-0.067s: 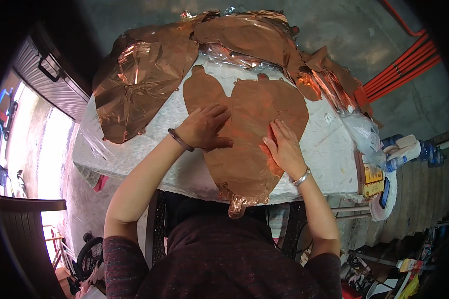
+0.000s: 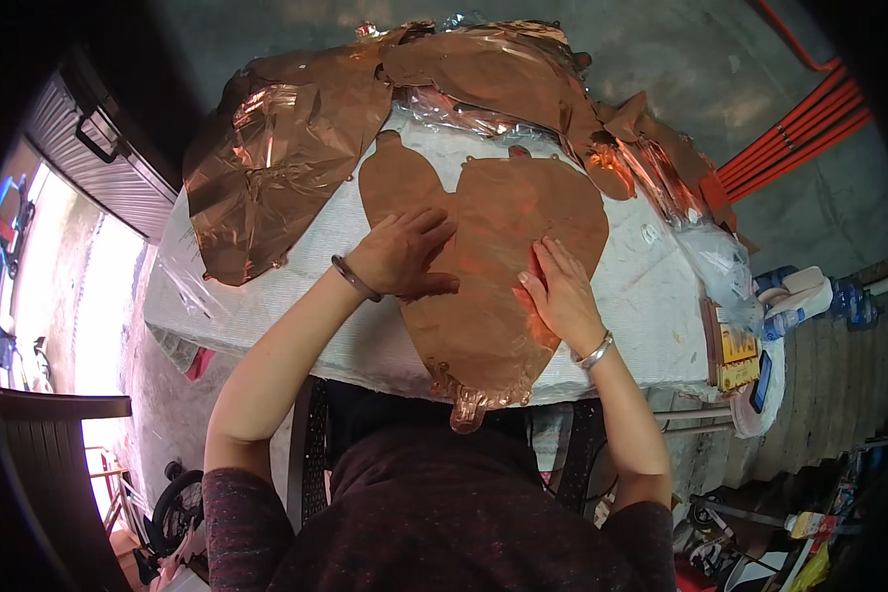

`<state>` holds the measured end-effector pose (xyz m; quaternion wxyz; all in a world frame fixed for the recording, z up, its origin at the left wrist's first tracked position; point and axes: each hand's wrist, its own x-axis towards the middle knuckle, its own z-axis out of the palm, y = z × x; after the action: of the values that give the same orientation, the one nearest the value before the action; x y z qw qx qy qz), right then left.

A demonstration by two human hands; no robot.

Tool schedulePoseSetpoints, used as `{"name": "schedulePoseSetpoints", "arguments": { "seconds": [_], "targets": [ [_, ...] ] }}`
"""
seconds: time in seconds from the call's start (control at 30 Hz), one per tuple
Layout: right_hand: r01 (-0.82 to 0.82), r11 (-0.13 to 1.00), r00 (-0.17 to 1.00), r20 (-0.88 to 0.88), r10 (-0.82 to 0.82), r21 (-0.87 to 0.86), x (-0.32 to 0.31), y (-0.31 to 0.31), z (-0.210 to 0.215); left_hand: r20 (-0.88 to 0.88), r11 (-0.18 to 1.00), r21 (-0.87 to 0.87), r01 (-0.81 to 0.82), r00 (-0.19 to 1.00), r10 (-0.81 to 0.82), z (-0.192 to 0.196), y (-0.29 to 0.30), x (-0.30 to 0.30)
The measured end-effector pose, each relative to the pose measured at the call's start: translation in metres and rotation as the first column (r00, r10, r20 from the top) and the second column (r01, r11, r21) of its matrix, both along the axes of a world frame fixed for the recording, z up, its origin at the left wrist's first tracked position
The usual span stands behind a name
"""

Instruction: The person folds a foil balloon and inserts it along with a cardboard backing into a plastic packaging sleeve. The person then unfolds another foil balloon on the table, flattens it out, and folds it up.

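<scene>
Copper foil balloon (image 2: pixel 483 266) flat on table (image 2: pixel 651 296), long axis near-far, neck toward person; both hands (image 2: pixel 405 255) (image 2: pixel 560 291) pressing it, fingers spread.

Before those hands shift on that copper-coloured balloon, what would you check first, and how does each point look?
1. Both hands flat on the balloon: ok. The left hand and right hand press down with fingers spread.
2. Balloon lying flat on the white cloth: ok; it looks deflated, with no big folds showing.
3. Balloon fully on the table: not ok. Its neck hangs over the near edge.
4. Pile of foil balloons kept apart from the work: cannot tell. It lies close on the left and at the back, perhaps touching.
5. Air all out: cannot tell from this view.
</scene>
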<state>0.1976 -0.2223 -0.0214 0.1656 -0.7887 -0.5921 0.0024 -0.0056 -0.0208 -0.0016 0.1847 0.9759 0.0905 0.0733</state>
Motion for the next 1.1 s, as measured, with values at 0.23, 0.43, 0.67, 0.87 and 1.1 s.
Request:
{"name": "schedulePoseSetpoints", "arguments": {
  "seconds": [0.23,0.43,0.67,0.87,1.1],
  "targets": [
    [-0.012,1.000,0.999,0.039,0.011,0.006,-0.001,0.002,0.002,0.081,1.000,0.015,-0.008,0.997,0.007,0.003,0.001,-0.003],
    [-0.003,1.000,1.000,0.023,0.003,-0.018,0.002,0.005,-0.004,0.370,0.976,0.209,-0.055,0.928,-0.027,-0.015,0.009,0.006],
    [0.017,1.000,0.999,0.031,-0.017,0.014,0.002,-0.001,0.001,0.299,0.989,0.032,0.143,0.943,-0.146,-0.012,0.003,0.012],
    [0.139,0.968,0.988,0.033,-0.149,0.211,0.062,-0.050,0.008,0.339,0.989,0.012,0.150,0.930,-0.145,-0.011,0.003,0.008],
    [-0.063,0.996,0.997,0.046,0.060,0.070,0.076,-0.055,0.003,0.313,0.994,-0.002,0.106,0.944,-0.100,-0.012,0.004,0.006]
  ]
}}
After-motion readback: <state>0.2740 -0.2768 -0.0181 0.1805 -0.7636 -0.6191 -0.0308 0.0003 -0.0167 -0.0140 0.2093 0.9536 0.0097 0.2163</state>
